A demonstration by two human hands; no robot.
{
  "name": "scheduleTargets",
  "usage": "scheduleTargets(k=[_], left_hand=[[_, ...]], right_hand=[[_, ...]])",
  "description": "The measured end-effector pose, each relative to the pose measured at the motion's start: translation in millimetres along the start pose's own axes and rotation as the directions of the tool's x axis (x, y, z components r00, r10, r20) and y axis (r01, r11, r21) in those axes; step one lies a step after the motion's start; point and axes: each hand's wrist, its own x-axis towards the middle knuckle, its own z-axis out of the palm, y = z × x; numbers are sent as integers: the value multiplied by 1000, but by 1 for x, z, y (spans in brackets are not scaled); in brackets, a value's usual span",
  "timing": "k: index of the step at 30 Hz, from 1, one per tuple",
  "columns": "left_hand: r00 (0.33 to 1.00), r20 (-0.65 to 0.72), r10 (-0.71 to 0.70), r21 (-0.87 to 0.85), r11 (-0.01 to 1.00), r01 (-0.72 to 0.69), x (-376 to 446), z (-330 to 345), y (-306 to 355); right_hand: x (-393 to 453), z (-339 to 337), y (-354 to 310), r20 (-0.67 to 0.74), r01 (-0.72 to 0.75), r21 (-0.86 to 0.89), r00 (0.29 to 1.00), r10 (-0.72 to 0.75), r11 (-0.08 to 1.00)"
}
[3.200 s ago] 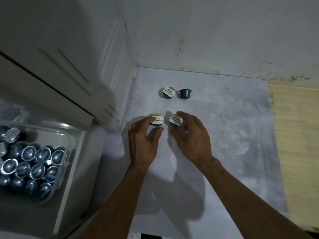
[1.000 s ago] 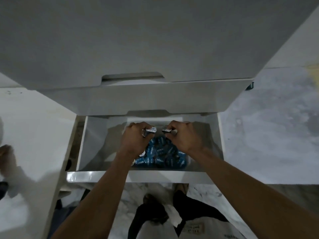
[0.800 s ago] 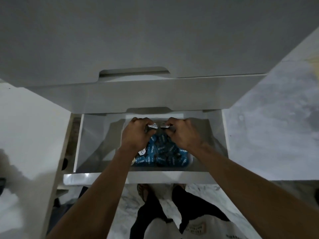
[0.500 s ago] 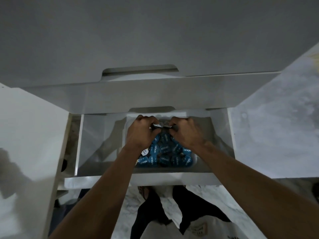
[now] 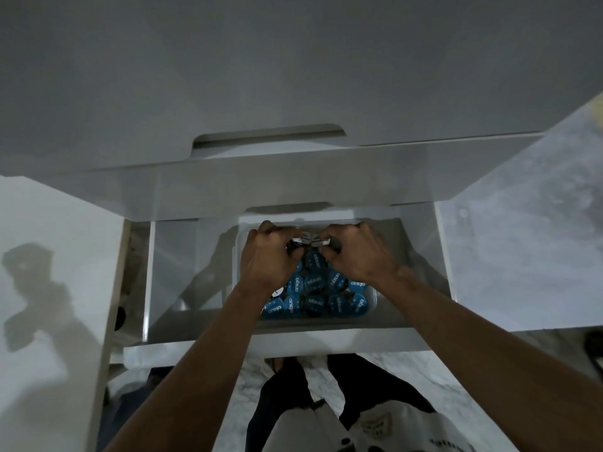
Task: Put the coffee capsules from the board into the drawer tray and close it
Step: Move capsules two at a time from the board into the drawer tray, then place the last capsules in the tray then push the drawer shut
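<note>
Left hand: closed on a white-lidded capsule over the tray.
Right hand: grips another capsule, apparently unreleased.
Drawer: open, tray holding blue capsules.
Remaining: release, close; board unseen.

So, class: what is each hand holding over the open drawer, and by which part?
Each holds one small white-lidded coffee capsule by its sides, lid showing: left hand, capsule; right hand, capsule.
</note>
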Motion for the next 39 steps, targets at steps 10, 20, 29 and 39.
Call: scheduleTargets(k=[10, 20, 29, 39], left_hand=[[1000, -21, 12, 95, 995, -10, -4, 3, -3], [999, -8, -52, 83, 995, 52, -5, -3, -2], [987, -107, -119, -38, 993, 116, -23, -23, 20], [981, -190, -50, -325, 946, -15, -57, -39, 87]], right_hand=[[2, 2, 3, 40, -53, 40, 998, 52, 998], [0, 3, 1, -3, -28, 69, 1000, 28, 997], [-25, -13, 0, -115, -71, 368, 986, 121, 927], [-106, -53, -6, -235, -98, 575, 931, 279, 812]])
